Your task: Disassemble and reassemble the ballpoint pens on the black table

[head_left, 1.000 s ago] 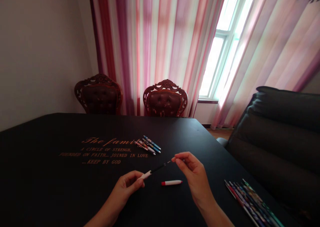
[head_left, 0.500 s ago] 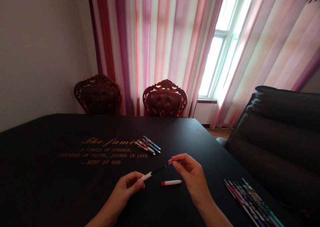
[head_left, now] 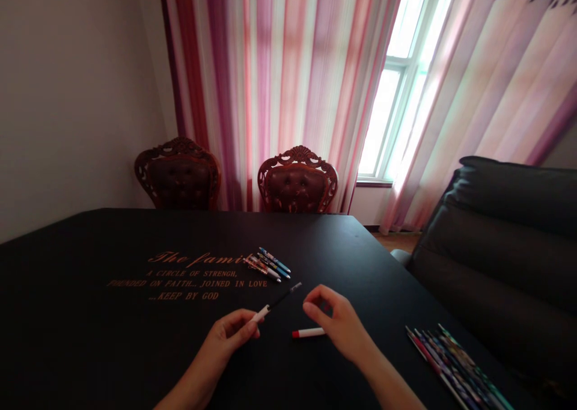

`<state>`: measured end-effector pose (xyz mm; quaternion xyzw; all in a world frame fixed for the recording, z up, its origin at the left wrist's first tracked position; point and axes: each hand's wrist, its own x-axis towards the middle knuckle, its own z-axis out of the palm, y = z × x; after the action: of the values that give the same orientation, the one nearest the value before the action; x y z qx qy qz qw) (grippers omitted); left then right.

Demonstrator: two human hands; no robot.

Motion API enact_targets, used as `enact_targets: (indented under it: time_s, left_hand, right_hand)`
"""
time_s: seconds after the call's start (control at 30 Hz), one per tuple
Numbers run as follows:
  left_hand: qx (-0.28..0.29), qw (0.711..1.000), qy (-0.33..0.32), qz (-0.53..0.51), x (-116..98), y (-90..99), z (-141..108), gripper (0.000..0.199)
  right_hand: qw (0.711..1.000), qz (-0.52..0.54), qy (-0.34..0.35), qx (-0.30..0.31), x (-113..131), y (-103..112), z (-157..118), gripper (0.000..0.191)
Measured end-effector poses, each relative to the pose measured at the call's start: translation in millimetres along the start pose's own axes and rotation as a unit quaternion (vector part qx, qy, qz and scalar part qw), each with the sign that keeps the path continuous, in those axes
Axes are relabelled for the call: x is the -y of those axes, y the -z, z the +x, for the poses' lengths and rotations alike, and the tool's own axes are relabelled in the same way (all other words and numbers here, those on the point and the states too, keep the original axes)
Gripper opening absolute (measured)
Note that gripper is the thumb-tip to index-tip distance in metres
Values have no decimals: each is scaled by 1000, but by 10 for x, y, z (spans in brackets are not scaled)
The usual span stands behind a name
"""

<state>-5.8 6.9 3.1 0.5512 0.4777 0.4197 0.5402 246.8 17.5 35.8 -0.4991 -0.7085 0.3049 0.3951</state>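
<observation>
Looks mid-job to me: left hand [head_left: 234, 330] gripping the white pen half [head_left: 262, 314], refill [head_left: 283, 296] poking out, red-ended half [head_left: 309, 333] not on, just lying on the table [head_left: 112, 350], right hand [head_left: 339, 324] curled, can't tell if empty.

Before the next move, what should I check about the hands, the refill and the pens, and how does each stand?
1. Left hand gripping the white pen barrel: ok.
2. Dark refill projecting from the barrel's end: ok, slanting up to the right.
3. Right hand apart from the refill: ok, a gap shows.
4. Red-and-white pen piece fully visible: not ok, the right hand covers its right end.
5. Right hand touching that piece: cannot tell.
6. Pens beside the lettering clear of both hands: ok.
</observation>
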Motion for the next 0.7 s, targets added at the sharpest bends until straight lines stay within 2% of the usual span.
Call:
enact_targets:
  time_s: [0.07,0.1,0.2,0.3,0.37,0.47,0.53,0.7]
  left_hand:
    - [-7,1000,-7,-10,7,14,7,33]
    - [-8,1000,-7,-15,15,18,11,33]
    - [-8,1000,-5,-23,57,21,26,33]
    - [-18,999,-13,-23,108,19,37,32]
    - [-19,999,-17,-25,126,15,40,32]
    - [-15,1000,-16,-21,118,5,41,33]
    - [-13,1000,-16,-15,105,-1,43,34]
    - [-4,1000,1,-6,94,2,54,39]
  right_hand:
    - [992,-118,-7,53,-94,27,-28,11]
    - [984,-165,-13,72,-145,37,-45,17]
    - [968,-227,-27,100,-262,60,-72,23]
    - [983,-164,-16,84,-271,125,-21,10]
    - [996,-81,-2,40,-218,212,31,3]
    - [998,18,24,-57,-112,371,64,18]
    - [993,53,36,-101,-56,452,45,24]
    - [990,71,57,-108,20,486,-28,21]
